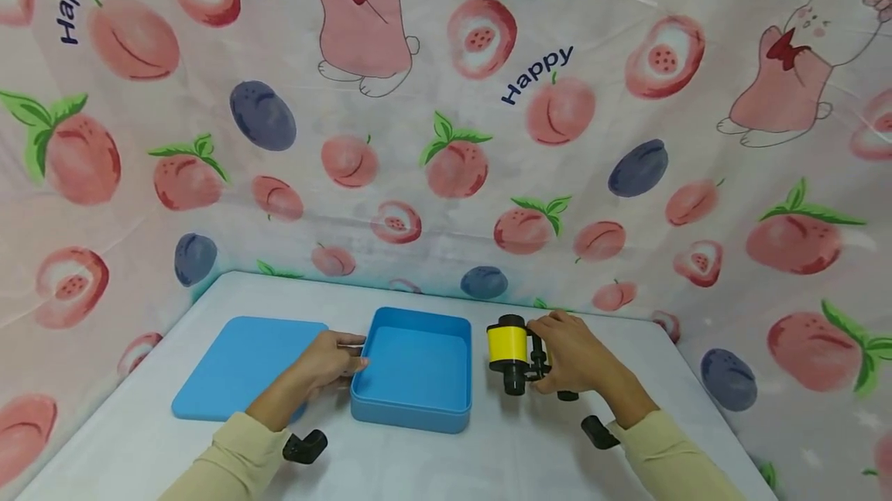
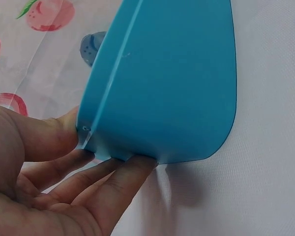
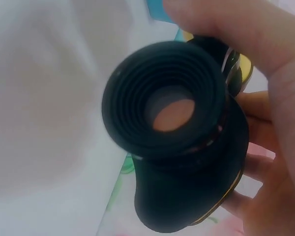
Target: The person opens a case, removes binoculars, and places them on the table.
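A blue box stands without a cover, its inside bare. On its left side my left hand holds it, thumb at the rim and fingers along the outer wall; the left wrist view shows the fingertips against the box wall. My right hand grips a pair of yellow and black binoculars to the right of the box. Close up in the right wrist view is a black eyepiece of the binoculars, with fingers behind the barrel. My palm hides part of the far barrel.
A flat blue lid lies on the white table left of the box, partly under my left forearm. Behind the table hangs a fruit-print cloth. Black wrist devices sit by both cuffs.
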Tool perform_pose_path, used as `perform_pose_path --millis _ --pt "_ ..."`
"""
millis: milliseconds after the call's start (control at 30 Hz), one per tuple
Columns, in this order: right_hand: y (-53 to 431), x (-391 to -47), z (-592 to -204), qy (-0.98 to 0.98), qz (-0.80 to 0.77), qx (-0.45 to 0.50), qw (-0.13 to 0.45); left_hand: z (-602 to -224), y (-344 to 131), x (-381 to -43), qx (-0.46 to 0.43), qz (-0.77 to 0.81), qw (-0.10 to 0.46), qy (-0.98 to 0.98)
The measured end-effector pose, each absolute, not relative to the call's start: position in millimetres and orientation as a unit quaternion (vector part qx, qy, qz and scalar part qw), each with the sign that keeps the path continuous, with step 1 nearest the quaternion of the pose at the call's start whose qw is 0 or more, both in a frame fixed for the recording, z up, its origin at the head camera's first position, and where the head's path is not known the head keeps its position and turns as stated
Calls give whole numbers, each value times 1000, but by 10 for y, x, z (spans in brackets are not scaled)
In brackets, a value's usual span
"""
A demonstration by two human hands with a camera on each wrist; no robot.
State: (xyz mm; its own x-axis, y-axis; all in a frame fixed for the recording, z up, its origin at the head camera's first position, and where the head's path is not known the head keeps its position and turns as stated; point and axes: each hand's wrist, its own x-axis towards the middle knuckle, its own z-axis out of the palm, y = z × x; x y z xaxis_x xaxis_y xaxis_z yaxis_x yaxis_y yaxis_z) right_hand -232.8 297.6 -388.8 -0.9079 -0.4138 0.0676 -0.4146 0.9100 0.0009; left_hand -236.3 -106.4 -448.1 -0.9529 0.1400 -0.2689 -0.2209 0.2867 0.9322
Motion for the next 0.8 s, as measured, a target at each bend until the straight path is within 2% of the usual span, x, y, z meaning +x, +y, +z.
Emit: perform_pose_path --millis 800 --pt "3114 -2309 -3895 -977 5 213 33 -4476 -1065 -2356 -14 595 152 789"
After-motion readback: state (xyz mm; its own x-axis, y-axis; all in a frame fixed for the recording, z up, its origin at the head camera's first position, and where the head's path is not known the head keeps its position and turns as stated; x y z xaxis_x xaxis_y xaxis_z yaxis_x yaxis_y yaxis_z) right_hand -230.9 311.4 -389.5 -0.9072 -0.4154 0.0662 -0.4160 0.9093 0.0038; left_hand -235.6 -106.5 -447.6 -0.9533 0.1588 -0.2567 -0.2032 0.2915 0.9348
